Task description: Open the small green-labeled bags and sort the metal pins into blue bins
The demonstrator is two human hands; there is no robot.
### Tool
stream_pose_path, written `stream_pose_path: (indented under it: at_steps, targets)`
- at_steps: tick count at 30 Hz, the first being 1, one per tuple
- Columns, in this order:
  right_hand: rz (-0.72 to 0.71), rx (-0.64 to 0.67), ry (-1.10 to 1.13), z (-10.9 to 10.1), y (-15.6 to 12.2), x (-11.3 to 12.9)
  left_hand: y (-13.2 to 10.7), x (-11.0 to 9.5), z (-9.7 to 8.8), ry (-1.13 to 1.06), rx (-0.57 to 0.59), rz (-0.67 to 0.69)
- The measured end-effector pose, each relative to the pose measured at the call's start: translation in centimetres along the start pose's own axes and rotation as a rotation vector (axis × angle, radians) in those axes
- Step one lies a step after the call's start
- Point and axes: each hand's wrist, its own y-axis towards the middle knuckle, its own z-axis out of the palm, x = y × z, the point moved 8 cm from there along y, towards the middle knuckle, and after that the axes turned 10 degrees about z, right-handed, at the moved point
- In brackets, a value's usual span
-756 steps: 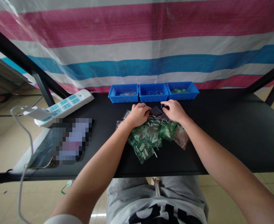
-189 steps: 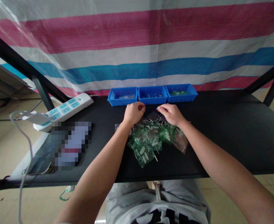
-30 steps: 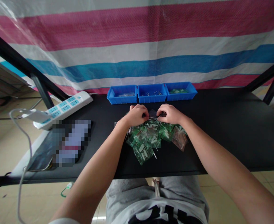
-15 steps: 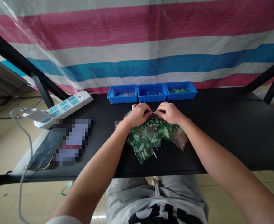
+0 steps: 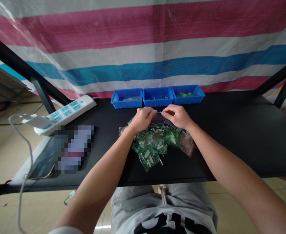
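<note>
Between my two hands a thin metal pin [image 5: 159, 112] lies level, just in front of the middle blue bin. My left hand [image 5: 143, 119] pinches its left end, fingers closed. The fingertips of my right hand [image 5: 175, 115] are closed on the other end. Beneath and in front of the hands spreads a pile of small green clear plastic packets [image 5: 148, 158] with pale pieces inside. A pinkish packet [image 5: 186, 144] lies at the pile's right side. Loose metal pins [image 5: 161, 161] stick out among the packets; the part under my hands is hidden.
Along the back stand a left blue bin [image 5: 126, 103] with clear packets, a middle blue bin [image 5: 158, 102] with metal pins and a right blue bin [image 5: 189, 99] with green packets. To the left lie a power strip [image 5: 66, 113], its cable, and a blurred-out phone-like object [image 5: 77, 148].
Both hands have risen slightly away from the pile, toward the bins. The pin between them now shows more clearly and level. The pile looks unchanged.
</note>
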Motion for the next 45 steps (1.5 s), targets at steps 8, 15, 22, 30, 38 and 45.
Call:
stream_pose_path:
  at_steps: [8,15,22,30,38,45]
  targets:
    - [0.092,0.062,0.060,0.5,0.2,-1.1,-0.1,0.1,-0.5,-0.012,-0.068,-0.009]
    - [0.054,0.008,0.088,0.0,0.3,-0.8,-0.4,0.4,-0.6,-0.093,-0.111,-0.060]
    - [0.055,0.035,0.095,0.4,0.2,-0.7,-0.2,0.3,-0.1,-0.065,-0.048,-0.067]
    - [0.079,0.028,0.093,0.4,0.2,-1.1,-0.2,0.3,-0.2,-0.071,-0.076,-0.068]
    - [0.084,-0.046,0.126,-0.2,0.2,-0.8,-0.3,0.0,-0.2,-0.083,-0.065,-0.021]
    - [0.137,-0.084,0.098,-0.6,0.6,-2.2,-0.6,1.5,-2.0,0.050,-0.313,-0.173]
